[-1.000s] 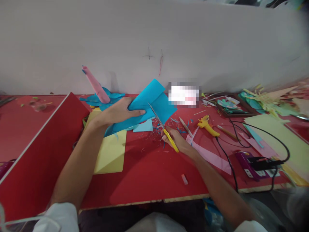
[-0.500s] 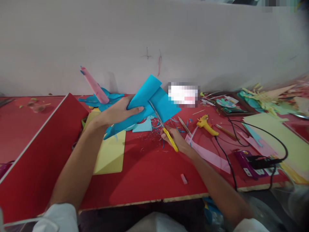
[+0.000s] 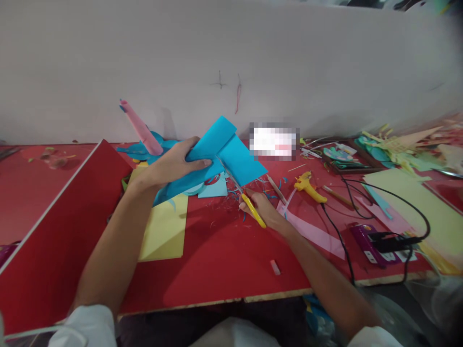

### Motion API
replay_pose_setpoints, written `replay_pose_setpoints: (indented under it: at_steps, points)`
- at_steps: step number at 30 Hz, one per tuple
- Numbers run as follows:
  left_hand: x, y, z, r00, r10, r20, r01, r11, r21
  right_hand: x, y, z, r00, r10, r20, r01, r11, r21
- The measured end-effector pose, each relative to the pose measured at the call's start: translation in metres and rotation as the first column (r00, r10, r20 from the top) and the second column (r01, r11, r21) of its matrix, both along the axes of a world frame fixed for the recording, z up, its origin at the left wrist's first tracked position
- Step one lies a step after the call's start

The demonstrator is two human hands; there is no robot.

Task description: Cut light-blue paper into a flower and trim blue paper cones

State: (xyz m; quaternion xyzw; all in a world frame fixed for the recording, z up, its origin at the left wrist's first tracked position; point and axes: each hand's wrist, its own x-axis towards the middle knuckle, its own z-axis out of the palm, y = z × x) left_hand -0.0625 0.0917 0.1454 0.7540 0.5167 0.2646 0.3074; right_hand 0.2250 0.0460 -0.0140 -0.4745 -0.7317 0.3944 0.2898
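A folded sheet of bright blue paper [image 3: 240, 159] is held up over the table, slanting, with a slit running into it. My left hand [image 3: 177, 166] grips its left side, thumb on top and the other fingers mostly hidden behind. In my right hand [image 3: 257, 205] is a pair of scissors [image 3: 255, 210] with yellow handles, the blades reaching into the slit in the paper. Below the sheet lie light blue paper pieces [image 3: 213, 188], thin blue trimmings and yellow sheets [image 3: 164, 236].
A pink paper tube [image 3: 141, 127] leans on blue paper shapes at the back. To the right lie a yellow glue gun [image 3: 309, 188], its cord, a pink strip [image 3: 314, 233] and a purple power box [image 3: 374, 246]. A red panel [image 3: 68, 236] stands left; a grey wall rises behind.
Both hands, with the blue paper and scissors, have shifted slightly left. The scissors remain in the slit of the sheet.
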Motion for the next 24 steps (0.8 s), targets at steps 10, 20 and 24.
replay_pose_setpoints:
  at_steps: [10, 20, 24]
  points:
    - [0.006, -0.003, 0.003, 0.989, -0.076, -0.126, 0.089, 0.991, 0.097, -0.001, -0.001, 0.005, 1.000, -0.014, -0.005, 0.014, 1.000, 0.004]
    - [0.015, -0.005, 0.000, 0.983, -0.148, -0.107, 0.158, 0.983, 0.095, -0.001, -0.001, 0.001, 0.999, -0.052, 0.003, 0.052, 0.999, 0.007]
    - [0.015, -0.007, 0.003, 0.982, -0.142, -0.121, 0.153, 0.984, 0.086, -0.001, 0.000, 0.000, 0.996, -0.076, 0.042, 0.074, 0.996, 0.056]
